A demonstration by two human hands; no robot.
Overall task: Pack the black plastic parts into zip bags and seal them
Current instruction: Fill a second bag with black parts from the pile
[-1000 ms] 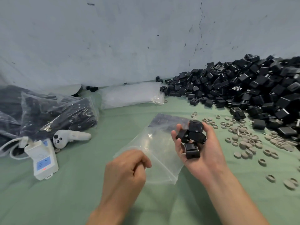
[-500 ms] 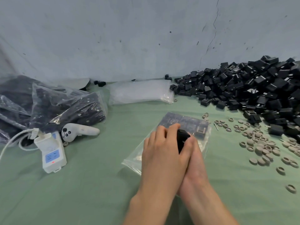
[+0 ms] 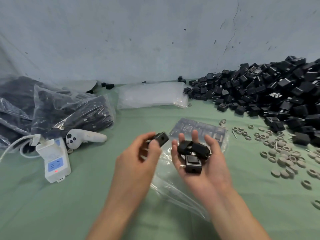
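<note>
Filling step: left hand pinches one black part between thumb and curled fingers; right hand, palm up with fingers nearly straight, carries a handful of parts. Zip bag lies flat beneath both hands, some parts already at its 12 o'clock end; loose pile at 2 o'clock. Next move probably calls for opening the bag mouth and sliding the pinched part in; sealing not yet due

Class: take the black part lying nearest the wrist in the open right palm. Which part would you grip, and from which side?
Pinch the black part across its left and right side walls, coming from above. It lies flat on the right hand, so those straight walls seem bare, while other parts crowd its far edge and the palm blocks it beneath.
</note>
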